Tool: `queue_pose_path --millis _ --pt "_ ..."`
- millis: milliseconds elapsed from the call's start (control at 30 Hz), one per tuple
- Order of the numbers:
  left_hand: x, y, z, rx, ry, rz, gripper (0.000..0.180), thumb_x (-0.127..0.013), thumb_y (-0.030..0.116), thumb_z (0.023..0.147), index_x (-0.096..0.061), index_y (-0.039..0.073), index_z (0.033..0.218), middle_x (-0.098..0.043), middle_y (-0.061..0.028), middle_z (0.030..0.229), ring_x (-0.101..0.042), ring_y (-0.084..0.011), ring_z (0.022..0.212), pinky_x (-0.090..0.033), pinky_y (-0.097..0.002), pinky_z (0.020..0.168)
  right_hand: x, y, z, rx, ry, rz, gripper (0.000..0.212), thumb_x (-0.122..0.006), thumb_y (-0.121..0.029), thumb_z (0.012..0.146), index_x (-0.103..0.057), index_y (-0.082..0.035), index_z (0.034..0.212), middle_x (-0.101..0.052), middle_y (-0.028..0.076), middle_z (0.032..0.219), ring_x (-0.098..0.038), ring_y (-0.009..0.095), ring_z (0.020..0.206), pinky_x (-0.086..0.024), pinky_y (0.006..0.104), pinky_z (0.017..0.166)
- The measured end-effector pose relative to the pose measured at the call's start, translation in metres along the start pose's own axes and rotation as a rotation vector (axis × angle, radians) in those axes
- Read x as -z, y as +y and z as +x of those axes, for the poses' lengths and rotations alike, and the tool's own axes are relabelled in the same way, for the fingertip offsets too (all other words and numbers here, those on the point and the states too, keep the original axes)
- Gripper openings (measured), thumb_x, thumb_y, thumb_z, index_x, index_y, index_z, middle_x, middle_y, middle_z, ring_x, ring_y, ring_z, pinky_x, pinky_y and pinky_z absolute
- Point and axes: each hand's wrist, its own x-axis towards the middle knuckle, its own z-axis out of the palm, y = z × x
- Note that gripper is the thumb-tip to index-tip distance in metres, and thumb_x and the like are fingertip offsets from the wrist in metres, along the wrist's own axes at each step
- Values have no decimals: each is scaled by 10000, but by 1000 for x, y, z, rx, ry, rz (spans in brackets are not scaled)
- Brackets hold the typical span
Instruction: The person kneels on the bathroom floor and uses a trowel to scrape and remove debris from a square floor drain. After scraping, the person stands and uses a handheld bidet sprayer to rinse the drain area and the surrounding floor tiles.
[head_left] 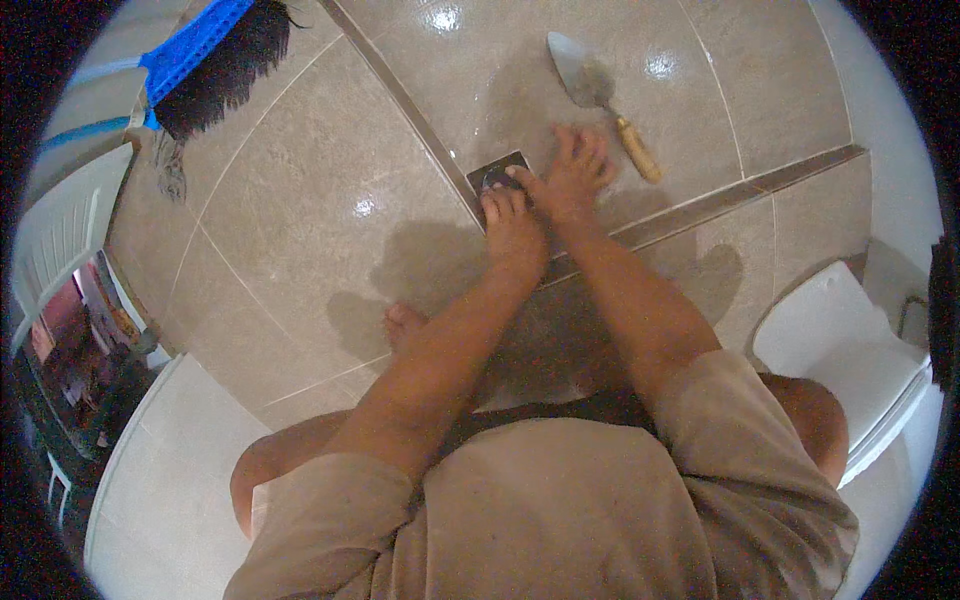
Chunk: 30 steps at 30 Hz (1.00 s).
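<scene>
I crouch over a tiled floor with both arms stretched forward. My left hand (pixel 513 228) rests fingers-down at the near edge of a small square floor drain (pixel 497 170), its fingertips on the dark opening. My right hand (pixel 574 172) lies flat on the tile just right of the drain, fingers spread, thumb touching the drain's edge. Neither hand visibly grips anything. A trowel (pixel 598 92) with a metal blade and wooden handle lies on the floor just beyond my right hand.
A long metal channel strip (pixel 400 95) runs diagonally across the beige tiles to the drain. A blue-handled broom with black bristles (pixel 215 60) leans at the upper left. A white toilet (pixel 850 350) stands at the right, a white tiled wall (pixel 160 480) at lower left.
</scene>
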Motion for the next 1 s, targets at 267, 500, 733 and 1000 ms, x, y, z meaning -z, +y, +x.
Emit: queue_pose_path --millis 267,500,733,1000 --pt "48 12 -17 -54 -94 -311 383 -593 229 960 -699 -22 1229 -610 -203 1312 -555 -397 1259 -369 -580 1070 18 50 -25 201 52 -108 865 -865 -348 755 -451 -177 1495 -397 194 1514 -275 400 1480 -201 640 1158" --pt "38 -45 42 4 42 -215 204 -666 168 888 -775 34 998 -741 -175 1058 -737 -327 985 -606 -466 790 19 17 -50 -79 -192 -74 752 -840 -405 796 -517 -87 1397 -435 235 1508 -393 472 1387 -314 625 1129" --pt "29 -62 60 9 -88 -209 324 -844 340 786 -799 112 1012 -765 -84 1048 -744 -283 979 -608 -428 785 18 -2 -80 -179 -106 -22 651 -915 -315 698 -594 -103 1224 -570 158 1275 -480 402 1272 -355 526 1082" --pt "12 -76 57 -33 -106 -289 199 -623 164 932 -790 127 1035 -765 -100 1070 -740 -277 1018 -580 -435 828 2 -8 -85 15 58 39 663 -942 -284 618 -626 -89 1168 -602 161 1166 -523 381 1169 -418 485 997"
